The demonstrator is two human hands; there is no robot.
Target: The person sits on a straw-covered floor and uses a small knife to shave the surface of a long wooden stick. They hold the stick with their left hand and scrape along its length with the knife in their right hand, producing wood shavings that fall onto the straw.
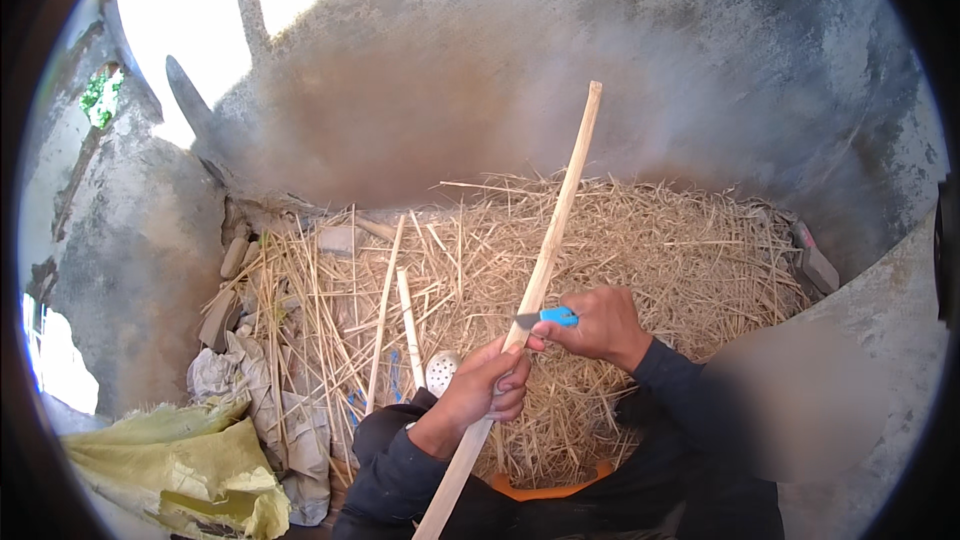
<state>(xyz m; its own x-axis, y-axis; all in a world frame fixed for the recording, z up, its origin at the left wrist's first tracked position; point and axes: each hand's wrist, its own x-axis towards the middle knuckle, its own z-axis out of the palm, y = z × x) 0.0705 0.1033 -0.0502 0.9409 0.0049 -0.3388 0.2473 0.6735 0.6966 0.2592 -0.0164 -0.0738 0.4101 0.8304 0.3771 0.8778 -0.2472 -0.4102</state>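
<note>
My left hand [482, 385] is wrapped around a long pale wooden strip [557, 225], which slants from my lap up to the far right. In my right hand [605, 325] is a blue-handled utility knife [557, 316]. Its dark blade lies against the strip just above my left fingers, and the two hands almost meet there. Two more pale strips, one thin [385, 315] and one wider [409, 320], lean just left of my hands. Part of a white shoe with holes [441, 370] shows behind my left wrist.
Straw and shavings [680, 250] cover the ground up to a grey wall [640, 50]. At the lower left lies a yellowish sack [180, 460] beside crumpled grey sheeting [300, 430]. Bricks [820, 265] stand at the right edge of the straw. Something orange [550, 490] shows below my hands.
</note>
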